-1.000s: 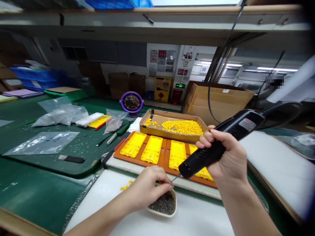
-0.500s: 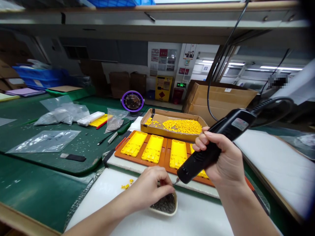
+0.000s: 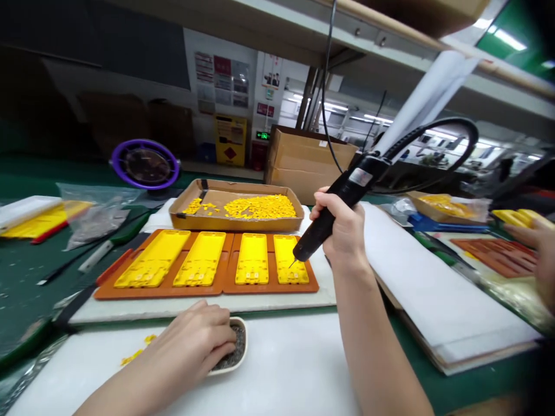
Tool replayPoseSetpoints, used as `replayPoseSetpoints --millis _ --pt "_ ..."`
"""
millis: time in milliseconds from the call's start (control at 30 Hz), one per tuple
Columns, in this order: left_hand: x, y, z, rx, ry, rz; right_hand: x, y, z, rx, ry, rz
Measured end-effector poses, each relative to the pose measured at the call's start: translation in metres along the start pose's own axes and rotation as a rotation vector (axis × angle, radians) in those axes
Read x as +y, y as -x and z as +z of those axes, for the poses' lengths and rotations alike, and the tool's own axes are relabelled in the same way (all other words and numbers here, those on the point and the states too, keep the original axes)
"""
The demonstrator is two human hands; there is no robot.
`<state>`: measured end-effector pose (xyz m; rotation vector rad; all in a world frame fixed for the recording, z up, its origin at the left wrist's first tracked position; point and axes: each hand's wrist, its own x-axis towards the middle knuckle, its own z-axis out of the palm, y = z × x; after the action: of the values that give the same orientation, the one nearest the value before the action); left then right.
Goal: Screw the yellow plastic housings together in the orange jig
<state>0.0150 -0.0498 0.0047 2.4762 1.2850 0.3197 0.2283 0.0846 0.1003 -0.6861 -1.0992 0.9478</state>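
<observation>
My right hand (image 3: 344, 228) is wrapped round a black electric screwdriver (image 3: 332, 211), whose thin bit points down over the rightmost yellow plastic shell (image 3: 286, 254). I cannot tell whether the bit touches it. Several such shells lie side by side in a brown-orange holding tray (image 3: 228, 271). My left hand (image 3: 202, 338) dips its fingertips into a small cream dish (image 3: 244, 346) full of tiny dark screws (image 3: 234, 352). Its fingers are bent together, and what is between them is hidden.
Behind the tray stands a shallow cardboard box (image 3: 238, 185) of small yellow parts (image 3: 260, 206). A few loose yellow bits (image 3: 136, 353) lie left of the dish. A purple fan (image 3: 145, 164) stands at the back left. At the right edge is another person's hand (image 3: 537, 242).
The view has turned to the right. The screwdriver has gone from beside my left hand at the dish to over the rightmost shell. My left hand stays at the dish.
</observation>
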Motion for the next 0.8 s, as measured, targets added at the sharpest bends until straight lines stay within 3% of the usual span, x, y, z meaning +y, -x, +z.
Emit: replayPoseSetpoints --millis 333,800 --pt "0.007 -0.003 -0.006 -0.016 -0.023 0.015 0.029 -0.014 -0.011 -0.015 0.038 0.026" --pt "0.004 -0.001 -0.003 0.013 -0.041 0.053 0.034 -0.013 -0.010 -0.077 0.088 0.025"
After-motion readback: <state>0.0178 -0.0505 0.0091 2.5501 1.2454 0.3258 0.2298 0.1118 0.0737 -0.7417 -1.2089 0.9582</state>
